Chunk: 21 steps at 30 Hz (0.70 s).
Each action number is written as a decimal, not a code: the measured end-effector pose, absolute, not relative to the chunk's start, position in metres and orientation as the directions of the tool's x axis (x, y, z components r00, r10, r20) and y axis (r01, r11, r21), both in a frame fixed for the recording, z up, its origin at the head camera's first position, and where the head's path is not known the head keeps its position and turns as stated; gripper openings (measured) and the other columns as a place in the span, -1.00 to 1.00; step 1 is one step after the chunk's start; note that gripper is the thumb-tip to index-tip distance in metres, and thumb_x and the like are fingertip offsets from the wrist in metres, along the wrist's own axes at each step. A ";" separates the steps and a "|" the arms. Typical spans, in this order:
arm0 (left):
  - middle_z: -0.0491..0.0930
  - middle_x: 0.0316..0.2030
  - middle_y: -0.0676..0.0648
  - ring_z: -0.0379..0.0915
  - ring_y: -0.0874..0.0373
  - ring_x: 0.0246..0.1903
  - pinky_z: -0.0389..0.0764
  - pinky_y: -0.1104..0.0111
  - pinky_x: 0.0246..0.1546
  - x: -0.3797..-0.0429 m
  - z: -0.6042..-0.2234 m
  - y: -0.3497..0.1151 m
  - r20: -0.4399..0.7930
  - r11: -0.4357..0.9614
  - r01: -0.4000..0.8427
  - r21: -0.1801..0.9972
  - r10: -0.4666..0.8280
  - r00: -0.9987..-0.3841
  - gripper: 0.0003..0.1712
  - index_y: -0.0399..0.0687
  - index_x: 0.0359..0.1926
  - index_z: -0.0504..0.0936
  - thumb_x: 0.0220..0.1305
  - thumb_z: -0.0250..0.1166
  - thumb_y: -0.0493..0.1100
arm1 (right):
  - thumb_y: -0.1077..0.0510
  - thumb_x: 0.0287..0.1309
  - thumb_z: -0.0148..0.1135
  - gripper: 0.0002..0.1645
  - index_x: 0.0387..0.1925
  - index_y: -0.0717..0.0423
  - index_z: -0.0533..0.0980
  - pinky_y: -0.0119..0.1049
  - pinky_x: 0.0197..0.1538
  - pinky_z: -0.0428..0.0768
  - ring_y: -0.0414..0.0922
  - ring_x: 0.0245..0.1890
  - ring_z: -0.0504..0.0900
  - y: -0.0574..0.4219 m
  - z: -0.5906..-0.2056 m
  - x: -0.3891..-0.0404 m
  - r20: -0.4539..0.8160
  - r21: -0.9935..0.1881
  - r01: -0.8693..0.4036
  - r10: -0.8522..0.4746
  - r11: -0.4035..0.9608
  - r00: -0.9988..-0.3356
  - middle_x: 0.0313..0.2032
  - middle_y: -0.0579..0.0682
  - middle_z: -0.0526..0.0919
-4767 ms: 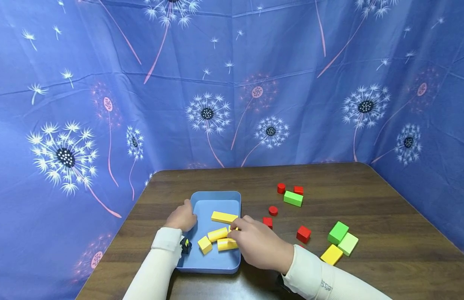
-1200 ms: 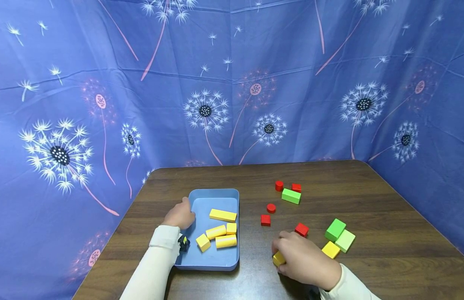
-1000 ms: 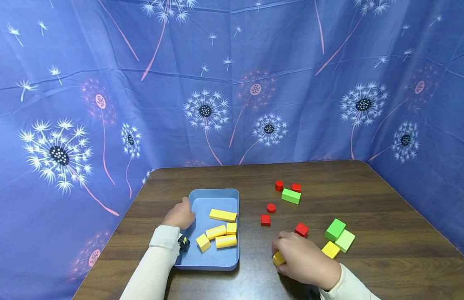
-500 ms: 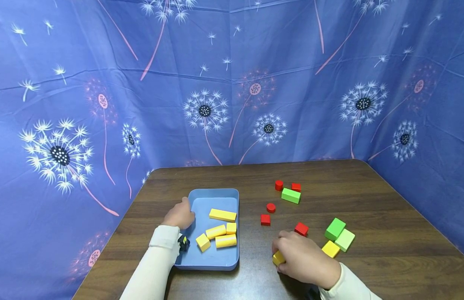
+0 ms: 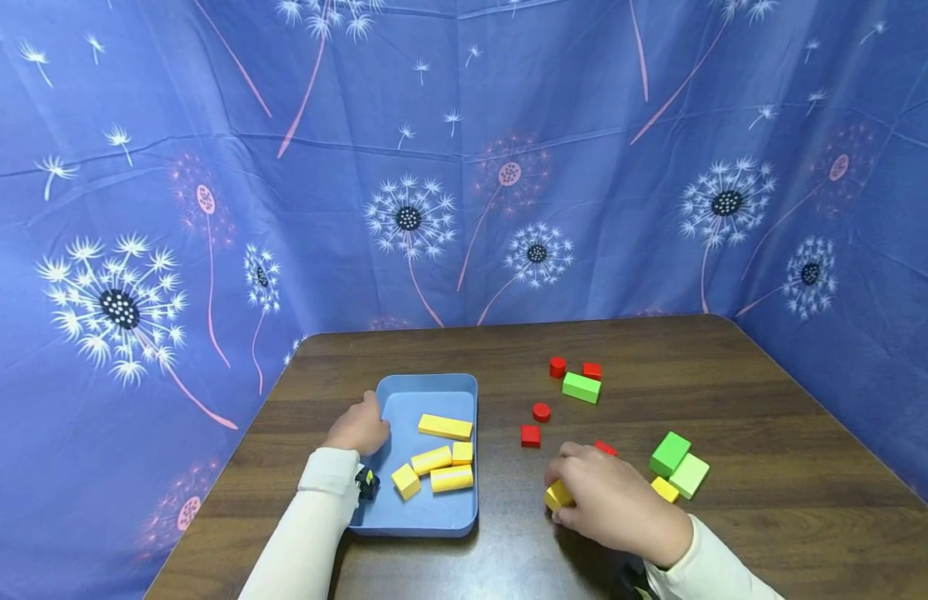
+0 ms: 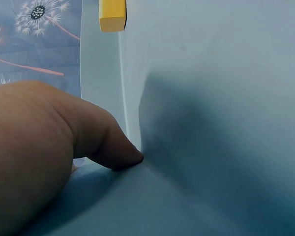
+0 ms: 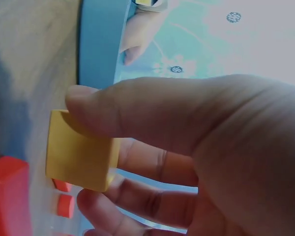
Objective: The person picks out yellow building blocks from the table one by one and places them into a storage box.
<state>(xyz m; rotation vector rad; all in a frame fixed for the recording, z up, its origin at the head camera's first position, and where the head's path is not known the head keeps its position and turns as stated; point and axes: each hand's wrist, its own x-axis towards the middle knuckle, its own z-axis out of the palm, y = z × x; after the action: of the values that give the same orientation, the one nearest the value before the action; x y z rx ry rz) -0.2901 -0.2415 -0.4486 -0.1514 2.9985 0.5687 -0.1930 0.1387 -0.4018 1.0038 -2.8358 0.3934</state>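
My left hand (image 5: 359,427) grips the left wall of a blue tray (image 5: 426,532); in the left wrist view its thumb (image 6: 105,137) reaches inside against that wall, other fingers mostly hidden. Inside the tray lie a long yellow block (image 5: 445,427), two yellow cylinders (image 5: 431,461) and two yellow cubes (image 5: 406,482). To the right of the tray my right hand (image 5: 610,500) pinches a square-faced yellow block (image 7: 78,150) between thumb and fingertips, seemingly just above the table. A red block (image 5: 605,448) is partly hidden behind this hand.
Right of the right hand lie a yellow block (image 5: 665,489), a green block (image 5: 670,454) and a light green block (image 5: 689,476). Farther back are a green bar (image 5: 581,387) and several red pieces (image 5: 531,436). A blue dandelion-print cloth (image 5: 464,250) hangs around the wooden table (image 5: 771,467).
My right hand has left the tray, where a yellow cube now lies, moved right and taken hold of another yellow block. In the last half second it has risen slightly. The left hand stays put.
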 end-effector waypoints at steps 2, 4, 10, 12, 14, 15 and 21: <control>0.47 0.01 -0.43 0.50 -0.05 -0.27 0.58 -0.07 -0.22 -0.290 -0.449 -0.241 -0.104 0.925 -0.114 0.363 -0.081 -0.991 -0.21 -0.48 0.35 -0.06 0.28 0.08 -0.15 | 0.02 -0.31 0.50 -0.70 -0.42 -0.18 0.58 -0.34 -0.58 0.44 -0.30 -0.50 0.36 0.139 -0.398 -0.194 0.207 -0.198 -0.637 -0.603 0.745 -0.770 -0.45 -0.29 0.39; 0.47 0.01 -0.43 0.50 -0.05 -0.27 0.57 -0.07 -0.22 -0.291 -0.450 -0.242 -0.105 0.924 -0.114 0.364 -0.080 -0.991 -0.21 -0.48 0.35 -0.06 0.28 0.08 -0.14 | 0.00 -0.31 0.51 -0.68 -0.40 -0.17 0.59 -0.35 -0.55 0.47 -0.31 -0.51 0.37 0.140 -0.396 -0.195 0.220 -0.195 -0.645 -0.608 0.739 -0.763 -0.44 -0.29 0.40; 0.49 0.01 -0.41 0.50 -0.01 -0.31 0.58 -0.03 -0.23 -0.293 -0.451 -0.242 -0.098 0.927 -0.105 0.361 -0.074 -0.992 -0.20 -0.48 0.35 -0.07 0.28 0.07 -0.13 | -0.03 -0.30 0.53 -0.65 -0.36 -0.15 0.61 -0.35 -0.51 0.48 -0.32 -0.51 0.37 0.140 -0.389 -0.198 0.238 -0.178 -0.648 -0.606 0.741 -0.759 -0.43 -0.29 0.39; 0.49 0.00 -0.40 0.50 -0.01 -0.32 0.58 -0.03 -0.24 -0.293 -0.451 -0.242 -0.096 0.927 -0.101 0.360 -0.071 -0.993 -0.21 -0.48 0.35 -0.06 0.28 0.07 -0.13 | -0.04 -0.31 0.54 -0.65 -0.37 -0.16 0.61 -0.35 -0.51 0.48 -0.32 -0.51 0.36 0.139 -0.386 -0.199 0.241 -0.169 -0.648 -0.606 0.743 -0.758 -0.44 -0.29 0.39; 0.50 -0.01 -0.40 0.49 -0.01 -0.33 0.58 -0.02 -0.24 -0.294 -0.451 -0.242 -0.096 0.929 -0.098 0.358 -0.068 -0.993 -0.21 -0.48 0.35 -0.05 0.28 0.07 -0.12 | -0.05 -0.30 0.54 -0.64 -0.36 -0.17 0.60 -0.35 -0.51 0.48 -0.32 -0.51 0.37 0.139 -0.383 -0.199 0.245 -0.161 -0.648 -0.606 0.744 -0.757 -0.44 -0.30 0.39; 0.50 -0.02 -0.40 0.49 -0.01 -0.33 0.58 -0.02 -0.25 -0.294 -0.451 -0.242 -0.096 0.928 -0.099 0.358 -0.069 -0.993 -0.21 -0.48 0.34 -0.05 0.28 0.07 -0.12 | -0.06 -0.30 0.53 -0.64 -0.36 -0.17 0.60 -0.34 -0.51 0.48 -0.32 -0.51 0.37 0.138 -0.382 -0.199 0.248 -0.156 -0.650 -0.607 0.744 -0.755 -0.44 -0.30 0.39; 0.48 -0.01 -0.42 0.50 -0.03 -0.31 0.58 -0.04 -0.25 -0.293 -0.452 -0.243 -0.099 0.927 -0.107 0.359 -0.076 -0.992 -0.21 -0.48 0.35 -0.06 0.29 0.07 -0.12 | -0.09 -0.27 0.51 -0.64 -0.33 -0.18 0.62 -0.35 -0.53 0.48 -0.34 -0.48 0.37 0.132 -0.375 -0.200 0.242 -0.154 -0.658 -0.617 0.738 -0.749 -0.41 -0.30 0.41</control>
<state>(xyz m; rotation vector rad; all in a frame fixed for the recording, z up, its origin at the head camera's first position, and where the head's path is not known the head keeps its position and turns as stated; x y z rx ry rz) -0.2934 -0.2433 -0.4523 -0.1423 3.0016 0.5657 -0.1997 0.1315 -0.3746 1.0223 -2.7625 0.3433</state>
